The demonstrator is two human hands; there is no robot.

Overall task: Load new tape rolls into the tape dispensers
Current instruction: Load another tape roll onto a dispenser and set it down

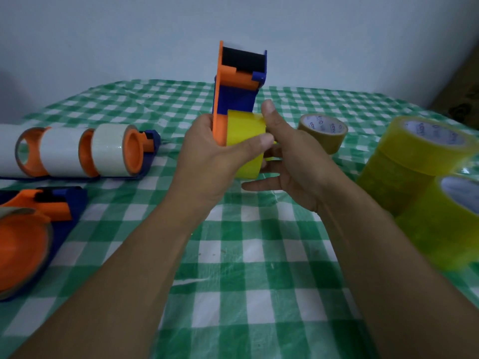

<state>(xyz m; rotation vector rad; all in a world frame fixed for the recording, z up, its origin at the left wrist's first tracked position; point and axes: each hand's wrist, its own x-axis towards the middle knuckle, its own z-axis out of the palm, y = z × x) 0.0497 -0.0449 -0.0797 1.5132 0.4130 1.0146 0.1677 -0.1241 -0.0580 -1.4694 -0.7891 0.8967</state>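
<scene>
1. The left hand gripped the orange-and-blue tape dispenser, holding it upright above the green checked tablecloth. Its fingers wrapped the orange side plate and its thumb lay across the yellow tape roll.
2. The right hand was mostly open, with its thumb raised by the roll's upper edge and its fingers spread against the roll's outer side. Whether any finger hooked the core was hidden.
3. The roll sat at the dispenser's lower end, apparently on the hub, so the step in hand looked like seating it.
4. The next move probably called for pushing the roll fully home, then finding the tape end and leading it up to the black pad at the top.
5. Spare yellow rolls and a brown roll waited on the right, and loaded dispensers lay on the left.
</scene>
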